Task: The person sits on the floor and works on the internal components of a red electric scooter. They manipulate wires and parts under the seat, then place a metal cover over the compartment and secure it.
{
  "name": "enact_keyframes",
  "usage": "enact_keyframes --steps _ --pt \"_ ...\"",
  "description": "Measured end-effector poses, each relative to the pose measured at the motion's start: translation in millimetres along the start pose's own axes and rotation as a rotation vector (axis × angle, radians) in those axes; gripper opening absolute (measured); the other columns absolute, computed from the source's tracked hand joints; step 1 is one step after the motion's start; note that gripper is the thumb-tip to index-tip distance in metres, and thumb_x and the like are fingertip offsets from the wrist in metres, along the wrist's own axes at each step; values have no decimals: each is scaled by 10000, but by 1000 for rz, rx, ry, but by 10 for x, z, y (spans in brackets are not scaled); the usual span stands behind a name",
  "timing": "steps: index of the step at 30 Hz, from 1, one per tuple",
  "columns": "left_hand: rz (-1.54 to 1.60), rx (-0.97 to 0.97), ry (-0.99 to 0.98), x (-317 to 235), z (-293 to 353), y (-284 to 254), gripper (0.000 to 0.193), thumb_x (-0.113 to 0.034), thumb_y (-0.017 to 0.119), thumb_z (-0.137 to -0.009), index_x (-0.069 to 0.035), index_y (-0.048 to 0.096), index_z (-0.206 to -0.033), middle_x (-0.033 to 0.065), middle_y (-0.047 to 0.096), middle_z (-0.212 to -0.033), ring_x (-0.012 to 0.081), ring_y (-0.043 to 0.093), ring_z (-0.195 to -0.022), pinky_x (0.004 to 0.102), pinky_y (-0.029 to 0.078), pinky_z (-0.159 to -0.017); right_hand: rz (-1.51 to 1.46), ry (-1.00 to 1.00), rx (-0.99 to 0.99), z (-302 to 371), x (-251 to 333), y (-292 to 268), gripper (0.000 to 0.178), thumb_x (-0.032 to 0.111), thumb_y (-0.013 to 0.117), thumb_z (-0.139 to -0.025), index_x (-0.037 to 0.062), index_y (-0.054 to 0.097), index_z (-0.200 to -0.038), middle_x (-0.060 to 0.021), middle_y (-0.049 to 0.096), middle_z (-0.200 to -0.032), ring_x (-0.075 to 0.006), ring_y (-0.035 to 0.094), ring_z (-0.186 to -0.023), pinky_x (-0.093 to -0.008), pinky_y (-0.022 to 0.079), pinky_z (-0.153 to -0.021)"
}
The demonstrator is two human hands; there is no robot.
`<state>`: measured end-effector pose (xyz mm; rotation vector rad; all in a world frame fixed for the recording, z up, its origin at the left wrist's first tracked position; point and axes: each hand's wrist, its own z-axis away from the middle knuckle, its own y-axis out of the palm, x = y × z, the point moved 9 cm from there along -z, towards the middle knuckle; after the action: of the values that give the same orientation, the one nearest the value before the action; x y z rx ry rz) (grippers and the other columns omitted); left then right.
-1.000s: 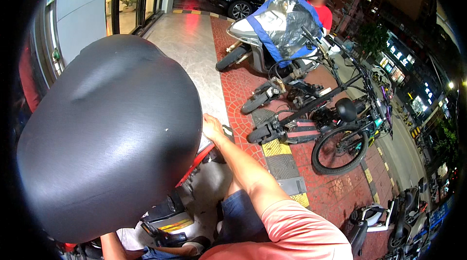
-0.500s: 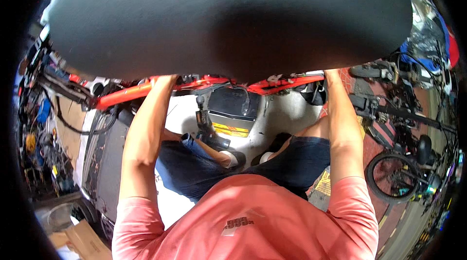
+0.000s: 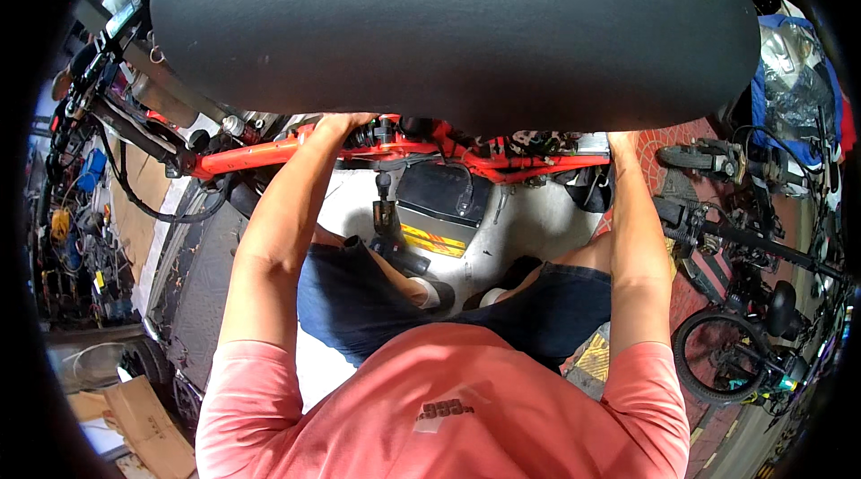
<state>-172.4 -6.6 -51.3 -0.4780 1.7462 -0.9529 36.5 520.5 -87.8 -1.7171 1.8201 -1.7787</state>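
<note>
A large black padded seat fills the top of the view, close to me. Below it runs the orange-red frame of a bike, with black parts and cables on it. My left hand reaches to the frame near its middle, its fingers hidden under the seat's edge. At the frame's right end is my right hand, mostly covered by the seat, so its fingers do not show. Between my legs stands a dark box with a yellow and red label. Left of the box is a black power tool.
Handlebars with cables stand at the left. Tools and loose parts crowd the far left, above a cardboard box. To the right are a small bike's wheel, another bike's front wheel and a blue-edged bag.
The seat sits higher in the view, and more of the frame shows beneath it. My left hand has shifted right and up a little. My right hand remains near the frame's right end.
</note>
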Motion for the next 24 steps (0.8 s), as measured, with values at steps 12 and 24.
enact_keyframes --steps 12,24 --pt "36 -69 -2 110 243 -133 269 -102 602 -1005 2 658 -1247 135 700 -1138 219 651 -991 357 533 -864 -3 -60 55 -61 -227 379 559 480 394 -1072 31 700 -1205 -263 687 -1236 -438 625 -1208 -516 470 -1034" --pt "190 -107 -6 372 502 -164 253 -92 605 -1006 7 665 -1231 126 705 -1116 203 654 -965 351 540 -844 -4 312 130 211 40 -447 716 663 439 -1006 22 717 -1161 -264 695 -1252 -418 623 -1249 -508 461 -1073"
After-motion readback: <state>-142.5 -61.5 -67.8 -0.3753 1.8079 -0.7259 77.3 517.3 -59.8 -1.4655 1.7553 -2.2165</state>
